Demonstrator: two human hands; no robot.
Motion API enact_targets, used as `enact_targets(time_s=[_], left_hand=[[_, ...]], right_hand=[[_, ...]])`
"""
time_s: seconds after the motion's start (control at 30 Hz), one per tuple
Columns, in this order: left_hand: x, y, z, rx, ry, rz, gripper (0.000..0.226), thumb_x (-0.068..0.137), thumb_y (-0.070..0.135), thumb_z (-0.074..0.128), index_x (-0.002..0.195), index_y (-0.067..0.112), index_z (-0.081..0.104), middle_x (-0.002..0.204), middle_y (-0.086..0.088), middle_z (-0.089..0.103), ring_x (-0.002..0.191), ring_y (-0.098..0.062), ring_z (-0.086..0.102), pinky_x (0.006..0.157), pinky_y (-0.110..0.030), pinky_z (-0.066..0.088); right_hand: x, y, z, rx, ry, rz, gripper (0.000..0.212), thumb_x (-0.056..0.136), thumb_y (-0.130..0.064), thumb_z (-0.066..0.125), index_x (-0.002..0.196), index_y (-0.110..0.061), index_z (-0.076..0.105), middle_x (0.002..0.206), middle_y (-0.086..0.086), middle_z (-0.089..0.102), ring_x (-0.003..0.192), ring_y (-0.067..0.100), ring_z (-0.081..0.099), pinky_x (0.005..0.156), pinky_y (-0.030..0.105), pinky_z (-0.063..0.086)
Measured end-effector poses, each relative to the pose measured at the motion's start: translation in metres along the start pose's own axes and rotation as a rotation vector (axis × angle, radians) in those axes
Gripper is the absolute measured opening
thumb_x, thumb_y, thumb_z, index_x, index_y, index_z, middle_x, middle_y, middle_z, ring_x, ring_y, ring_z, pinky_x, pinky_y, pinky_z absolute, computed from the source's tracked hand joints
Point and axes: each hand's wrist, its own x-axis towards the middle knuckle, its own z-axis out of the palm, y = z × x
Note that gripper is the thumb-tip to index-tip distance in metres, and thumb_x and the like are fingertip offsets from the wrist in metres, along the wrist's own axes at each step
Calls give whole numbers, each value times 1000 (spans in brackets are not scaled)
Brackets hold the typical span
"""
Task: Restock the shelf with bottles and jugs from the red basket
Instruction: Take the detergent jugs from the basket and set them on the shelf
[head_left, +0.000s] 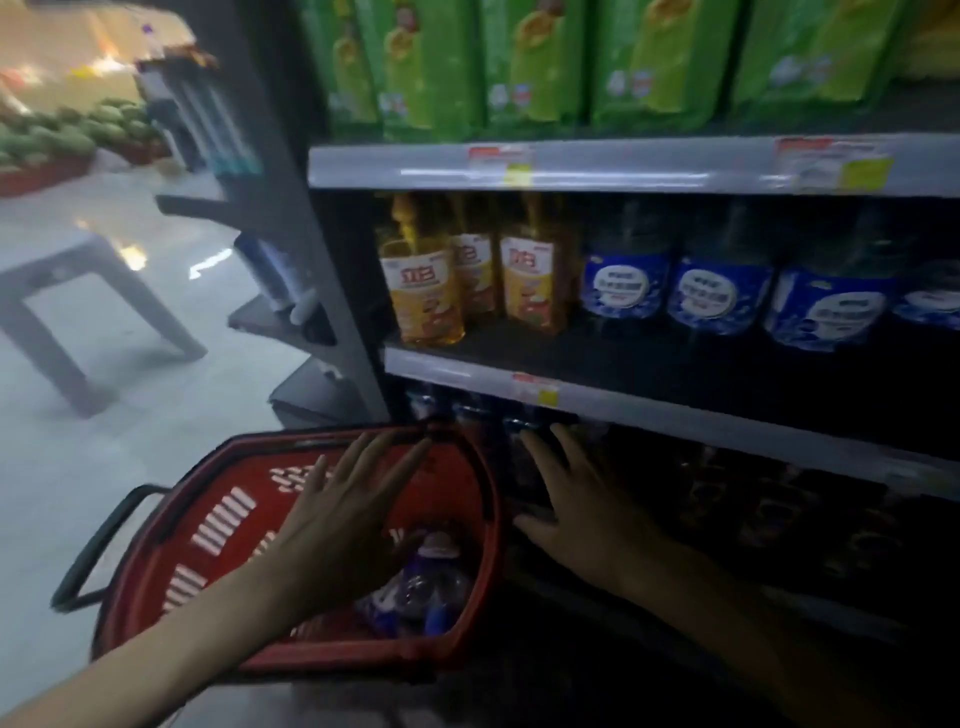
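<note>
Hovering over red basket (244, 467), left hand (337, 525) splayed

At seven o'clock the red basket (228, 499) holds clear blue-labelled bottles (423, 584) lying in its corner, the shelf (649, 408) at its three o'clock.

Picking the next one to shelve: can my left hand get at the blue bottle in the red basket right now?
Probably yes. The left hand is open over the red basket, whose top is uncovered, and the blue bottle lies inside beside the palm with nothing on it.
</note>
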Motion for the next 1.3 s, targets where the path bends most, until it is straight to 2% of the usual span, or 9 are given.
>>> enact_targets(time_s=[0.13, 0.33, 0.53, 0.63, 0.73, 0.83, 0.93, 1.1, 1.3], left_hand=[[-37, -51, 35, -15, -53, -140, 88, 88, 68, 59, 164, 39, 25, 163, -10, 40, 147, -34, 43, 115, -51, 41], [-84, -91, 97, -144, -84, -303, 74, 93, 71, 35, 156, 32, 44, 151, -11, 54, 135, -34, 56, 107, -49, 47], [-88, -92, 141, -252, -85, -348, 86, 92, 82, 7, 160, 36, 30, 158, -8, 45, 142, -29, 46, 116, -49, 39], [-86, -94, 155, -308, -84, -351, 80, 95, 79, 11, 162, 38, 23, 161, -8, 40, 147, -26, 41, 121, -47, 32], [-84, -95, 164, -333, -77, -358, 77, 97, 78, 19, 163, 38, 21, 162, -8, 39, 148, -26, 38, 122, -50, 29], [-82, -95, 167, -323, -76, -344, 76, 98, 77, 22, 163, 38, 19, 163, -6, 37, 150, -25, 34, 124, -51, 26], [-82, -94, 167, -313, -78, -343, 77, 98, 77, 18, 164, 38, 17, 165, -6, 34, 153, -26, 30, 125, -53, 22], [-83, -94, 167, -325, -110, -369, 78, 97, 75, 19, 165, 38, 11, 172, -10, 19, 158, -30, 20, 128, -55, 16], [-84, -94, 167, -369, -115, -376, 76, 97, 74, 25, 164, 39, 12, 172, -8, 20, 158, -28, 19, 128, -55, 14]], right_hand=[[13, -32, 29, -26, -110, -82, 95, 91, -58, 62, 162, -33, 4, 169, 3, 1, 156, 29, 4, 127, 44, 14], [37, -77, 69, 9, -250, -120, 82, 92, -51, 65, 160, -33, 23, 165, -1, 21, 150, 19, 25, 122, 35, 28], [90, -106, 143, 48, -492, 89, 76, 82, -56, 72, 145, -22, 47, 141, 9, 51, 126, 27, 54, 105, 37, 48], [114, -109, 180, 162, -498, 218, 95, 67, -66, 74, 144, -19, 46, 143, 12, 53, 125, 31, 57, 101, 41, 52], [126, -121, 205, 262, -499, 388, 97, 76, -62, 77, 152, -15, 39, 152, 10, 49, 131, 32, 54, 101, 36, 48], [135, -126, 231, 275, -507, 517, 103, 71, -64, 80, 151, -12, 41, 146, 11, 55, 118, 30, 63, 91, 34, 54], [144, -126, 244, 224, -564, 619, 92, 77, -43, 85, 149, -6, 41, 136, 13, 60, 105, 27, 66, 76, 29, 53], [152, -131, 239, 218, -646, 667, 92, 89, -31, 78, 158, -5, 23, 161, 14, 33, 144, 28, 39, 107, 30, 39], [149, -140, 246, 279, -674, 712, 69, 92, -30, 73, 148, -4, 42, 143, 15, 53, 125, 27, 57, 86, 28, 46]])
